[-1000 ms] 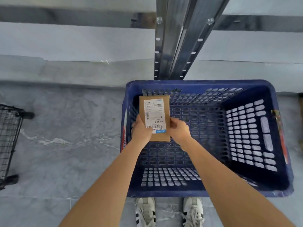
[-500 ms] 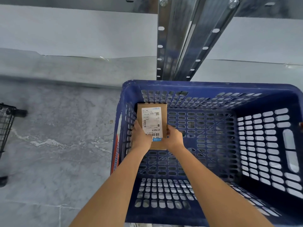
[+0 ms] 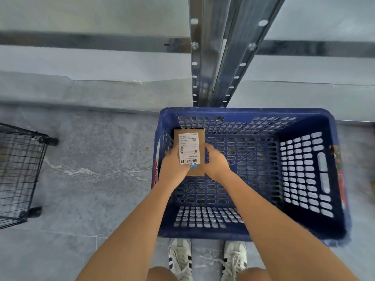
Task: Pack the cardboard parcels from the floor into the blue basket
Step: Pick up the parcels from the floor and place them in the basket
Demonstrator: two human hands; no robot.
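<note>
Left hand (image 3: 172, 167), right hand (image 3: 216, 165) grip cardboard parcel (image 3: 189, 142) inside blue basket (image 3: 243, 111), far-left corner.

Shipping label (image 3: 189, 148), white, on the parcel (image 3: 202, 138) I hold: barcode (image 3: 188, 161) at near edge, small QR code (image 3: 194, 139) higher up. Print too small to read. Red sticker (image 3: 155, 169) on basket (image 3: 243, 112) wall, lettering illegible.

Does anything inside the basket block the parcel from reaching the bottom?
Nothing visible does. The left hand and right hand hold the cardboard parcel inside the blue basket, near its far left corner; the mesh floor that shows is bare.
</note>
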